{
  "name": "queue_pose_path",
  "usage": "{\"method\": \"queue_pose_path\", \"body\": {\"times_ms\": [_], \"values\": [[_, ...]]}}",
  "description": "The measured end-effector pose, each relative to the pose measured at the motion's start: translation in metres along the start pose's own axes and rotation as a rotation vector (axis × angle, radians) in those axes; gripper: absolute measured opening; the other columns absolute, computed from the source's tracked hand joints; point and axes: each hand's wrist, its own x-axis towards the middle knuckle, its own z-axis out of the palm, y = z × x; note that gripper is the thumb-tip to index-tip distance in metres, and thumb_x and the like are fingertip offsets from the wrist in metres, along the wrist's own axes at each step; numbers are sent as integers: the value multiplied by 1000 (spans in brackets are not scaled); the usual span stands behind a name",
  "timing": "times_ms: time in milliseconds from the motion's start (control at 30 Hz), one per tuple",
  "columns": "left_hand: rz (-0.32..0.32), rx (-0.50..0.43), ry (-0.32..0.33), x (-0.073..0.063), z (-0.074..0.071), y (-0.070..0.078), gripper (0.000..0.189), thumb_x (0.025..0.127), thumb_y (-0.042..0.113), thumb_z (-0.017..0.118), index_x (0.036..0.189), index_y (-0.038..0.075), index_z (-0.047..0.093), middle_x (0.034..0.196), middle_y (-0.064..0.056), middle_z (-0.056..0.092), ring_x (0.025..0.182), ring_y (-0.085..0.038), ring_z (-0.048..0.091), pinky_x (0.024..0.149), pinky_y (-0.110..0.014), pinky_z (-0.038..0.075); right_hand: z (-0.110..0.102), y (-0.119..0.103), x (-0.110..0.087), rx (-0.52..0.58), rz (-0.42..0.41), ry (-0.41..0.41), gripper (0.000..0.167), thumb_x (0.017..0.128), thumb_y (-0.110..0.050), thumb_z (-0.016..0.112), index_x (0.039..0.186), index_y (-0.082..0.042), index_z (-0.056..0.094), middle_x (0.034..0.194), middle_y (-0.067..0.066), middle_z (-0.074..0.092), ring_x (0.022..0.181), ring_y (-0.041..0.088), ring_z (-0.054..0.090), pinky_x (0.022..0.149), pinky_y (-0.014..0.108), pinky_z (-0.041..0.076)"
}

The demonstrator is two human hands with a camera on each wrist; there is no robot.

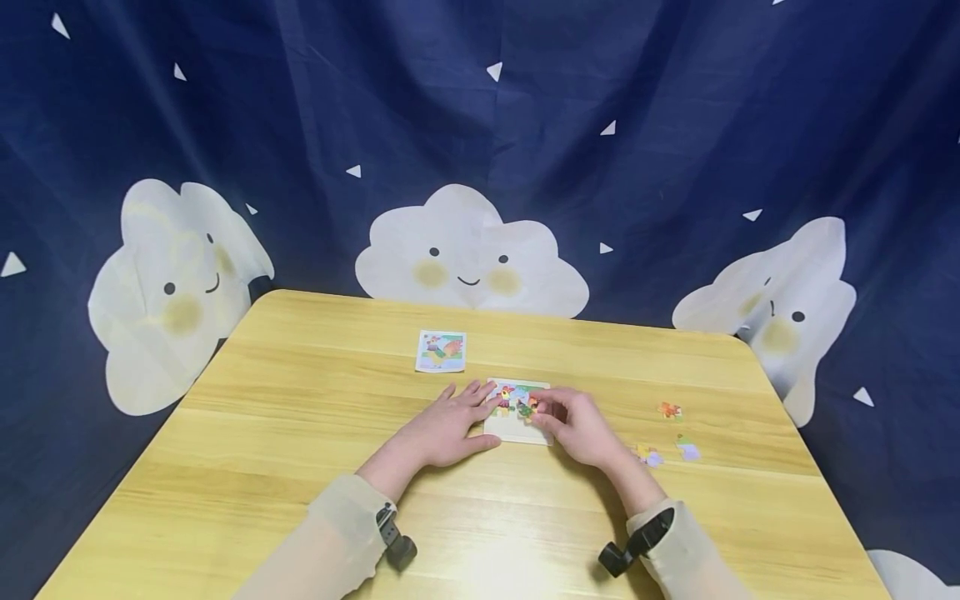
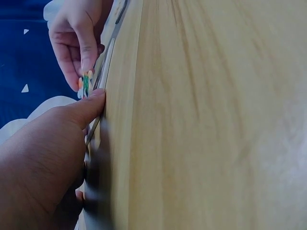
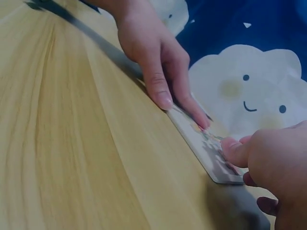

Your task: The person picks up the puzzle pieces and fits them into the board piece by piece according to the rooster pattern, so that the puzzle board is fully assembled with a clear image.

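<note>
A white puzzle tray point(image 1: 521, 432) lies on the table between my hands, its upper part covered by colourful jigsaw pieces point(image 1: 506, 398). My left hand point(image 1: 450, 427) rests on the tray's left edge with its fingers stretched out. Over the tray's right side, my right hand point(image 1: 576, 425) pinches a green and orange puzzle piece point(image 1: 525, 411) between thumb and fingers. That piece point(image 2: 86, 85) is tilted up in the left wrist view. In the right wrist view, the right thumb point(image 3: 234, 151) is above the tray point(image 3: 204, 155), and the fingers partly hide the pieces.
Loose puzzle pieces lie on the right of the table: an orange one point(image 1: 670, 410), a lilac and green one point(image 1: 687, 450) and a yellow and lilac group point(image 1: 648, 455) beside my right forearm. A square picture card point(image 1: 441, 352) lies behind the tray. A dark blue curtain point(image 1: 480, 125) hangs behind.
</note>
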Motion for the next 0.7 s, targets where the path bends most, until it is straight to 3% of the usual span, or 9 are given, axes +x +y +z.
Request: {"method": "queue_pose_path", "body": {"times_ms": [400, 567, 700], "values": [[4, 1, 5, 0, 1, -1, 76, 107, 62, 48, 166, 16, 36, 175, -4, 17, 161, -29, 14, 127, -58, 10, 11, 0, 7, -134, -29, 4, 29, 96, -13, 81, 123, -4, 76, 87, -8, 60, 78, 14, 53, 70, 31, 45], [4, 6, 8, 0, 2, 0, 76, 107, 62, 47, 166, 16, 36, 175, -4, 18, 161, -29, 14, 127, -58, 10, 11, 0, 9, -162, -5, -31, 29, 97, -15, 80, 124, -5, 76, 89, -10, 60, 82, 15, 52, 81, 40, 36], [1, -1, 14, -1, 1, 0, 76, 107, 62, 48, 166, 16, 37, 175, -4, 18, 161, -29, 14, 128, -57, 10, 10, 2, 11, -179, -11, -43, 30, 97, -16, 80, 125, -5, 76, 90, -11, 59, 82, 14, 52, 82, 42, 32]]}}
